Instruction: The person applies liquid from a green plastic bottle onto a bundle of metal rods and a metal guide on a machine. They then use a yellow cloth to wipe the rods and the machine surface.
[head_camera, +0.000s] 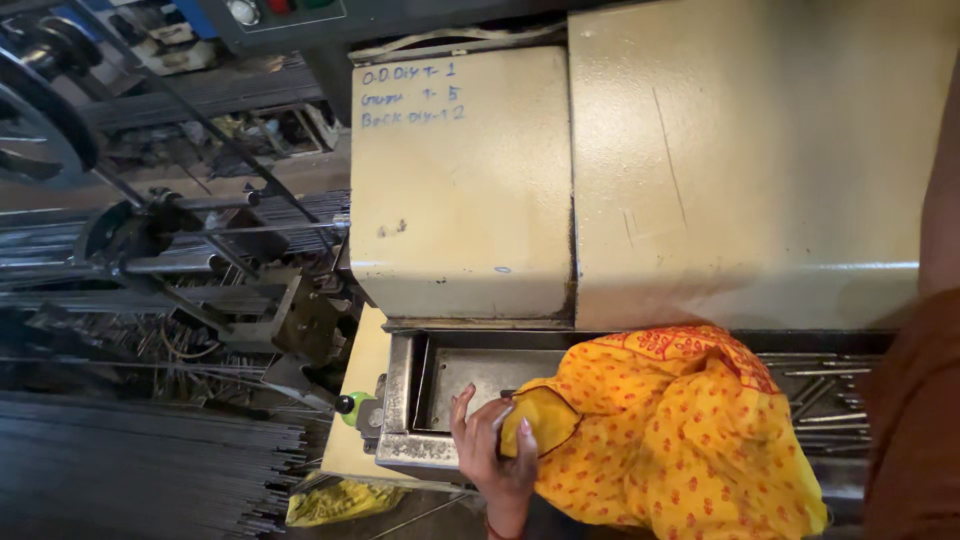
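Cream sheet-metal machine cover (460, 190) at 12 o'clock, smooth and scuffed, with blue handwritten lines on its upper left corner; at 6 o'clock low left, a crumpled yellow plastic bag (335, 502) under the steel tray (400, 400), and dark thin metal rods (140, 470) bundled at 8 o'clock. One hand (497, 445) at 6 o'clock, which hand I cannot tell, grip closed on a fold of soft yellow cloth with orange print (670, 430), bunched over the tray's right half, fingers (461, 410) touching the rim.

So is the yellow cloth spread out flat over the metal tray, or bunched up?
Bunched up. The yellow cloth lies in rumpled folds over the metal tray, and the left hand grips its gathered edge.
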